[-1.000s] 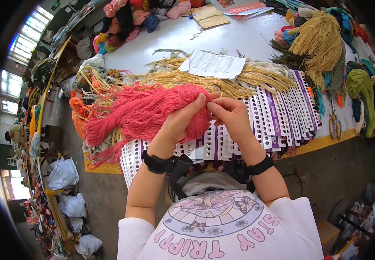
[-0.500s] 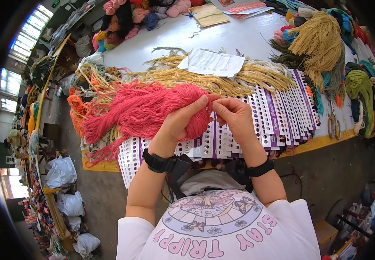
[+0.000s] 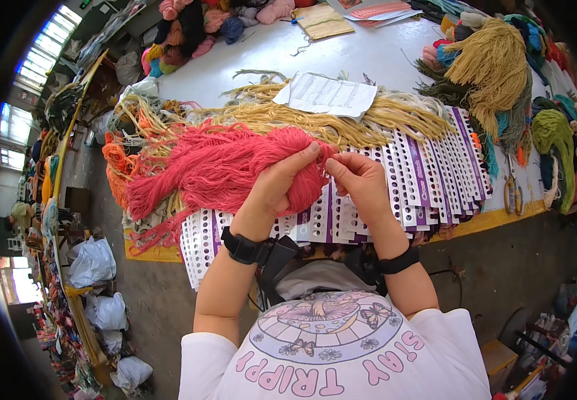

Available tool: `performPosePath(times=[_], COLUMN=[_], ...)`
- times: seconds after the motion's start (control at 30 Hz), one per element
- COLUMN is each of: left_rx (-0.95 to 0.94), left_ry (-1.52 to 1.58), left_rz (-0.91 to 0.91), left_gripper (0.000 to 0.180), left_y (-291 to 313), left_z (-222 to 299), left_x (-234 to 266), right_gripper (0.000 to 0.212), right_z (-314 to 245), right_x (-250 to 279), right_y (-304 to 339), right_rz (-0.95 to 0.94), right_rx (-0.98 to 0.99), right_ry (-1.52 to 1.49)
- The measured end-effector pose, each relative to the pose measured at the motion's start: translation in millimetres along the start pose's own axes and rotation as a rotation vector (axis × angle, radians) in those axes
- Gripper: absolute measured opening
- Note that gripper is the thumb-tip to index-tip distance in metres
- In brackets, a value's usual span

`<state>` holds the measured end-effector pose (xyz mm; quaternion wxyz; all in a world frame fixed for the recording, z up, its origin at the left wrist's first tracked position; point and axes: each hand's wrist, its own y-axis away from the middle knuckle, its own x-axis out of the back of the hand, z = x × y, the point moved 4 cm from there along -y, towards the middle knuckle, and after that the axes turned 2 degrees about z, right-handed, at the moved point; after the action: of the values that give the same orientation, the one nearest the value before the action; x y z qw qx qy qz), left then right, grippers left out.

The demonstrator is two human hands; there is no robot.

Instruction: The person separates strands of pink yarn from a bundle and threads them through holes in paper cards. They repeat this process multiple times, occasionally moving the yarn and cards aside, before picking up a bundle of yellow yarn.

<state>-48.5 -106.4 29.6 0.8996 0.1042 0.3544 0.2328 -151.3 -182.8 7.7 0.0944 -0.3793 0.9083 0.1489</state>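
A thick bundle of coral-red yarn lies across the table edge, its loose ends spread to the left. My left hand is closed around its folded right end, thumb on top. Close beside that end, my right hand is closed in a pinch at the yarn's tip; a strand seems to be between thumb and fingers, though it is too fine to see clearly. Beneath both hands lies a row of overlapping white and purple cards with punched holes. Tan yarn strands run behind the red bundle.
A printed sheet rests on the tan strands. Scissors lie at the table's right edge, near heaps of green yarn and tan yarn. Orange yarn sits at the left. White bags stand further left.
My right hand has shifted very slightly left and down, its fingers staying pinched at the yarn's end. My left hand keeps its hold on the red bundle.
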Motion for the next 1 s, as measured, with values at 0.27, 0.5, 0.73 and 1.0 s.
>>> performPosePath(times=[0.27,0.5,0.73,1.0], left_rx=[0.004,0.047,-0.151,-0.554], left_ry=[-0.062,-0.021,-0.142,0.852], left_rz=[0.003,0.008,0.131,-0.293], left_gripper=[0.028,0.024,0.022,0.013], left_y=[-5.5,-7.3,-5.2,54.8], left_z=[-5.2,-8.6,-8.4,121.5], left_x=[5.7,5.6,7.0,83.9], right_gripper=[0.016,0.015,0.014,0.017], right_z=[-1.1,1.9,3.9,-108.8], right_x=[-1.4,0.7,3.7,321.2], right_y=[2.6,-1.6,-5.5,81.4], right_rz=[0.034,0.031,0.218,0.871], right_rx=[0.106,0.031,0.128,0.701], right_ry=[-0.124,-0.036,-0.206,-0.654])
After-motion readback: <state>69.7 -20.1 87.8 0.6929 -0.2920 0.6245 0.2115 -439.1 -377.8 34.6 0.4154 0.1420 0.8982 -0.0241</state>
